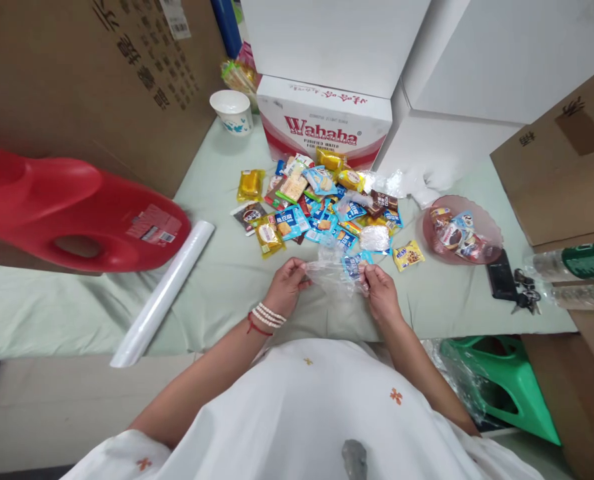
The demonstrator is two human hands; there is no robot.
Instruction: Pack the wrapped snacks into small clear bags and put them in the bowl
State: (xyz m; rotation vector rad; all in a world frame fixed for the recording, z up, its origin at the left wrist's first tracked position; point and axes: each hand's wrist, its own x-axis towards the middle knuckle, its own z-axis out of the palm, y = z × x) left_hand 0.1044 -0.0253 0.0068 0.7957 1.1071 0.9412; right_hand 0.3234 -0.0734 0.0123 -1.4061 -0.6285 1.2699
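Observation:
My left hand [287, 285] and my right hand [381, 292] each pinch an edge of a clear plastic bag [334, 272], stretched between them just above the pale green cloth [217, 280]. A small blue snack packet [351, 267] shows through the bag near my right fingers. Just beyond the bag lies a heap of small wrapped snacks [317, 207] in blue, yellow and brown wrappers. A pink bowl [491, 233] with a few snack packets in it stands to the right of the heap.
A Wahaha carton [324, 123] and white boxes stand behind the heap. A paper cup [231, 111], a red jug [67, 207] and a roll of clear film [161, 293] are at left. A phone [500, 273], keys [525, 292], bottles [577, 261] and a green stool [507, 383] are at right.

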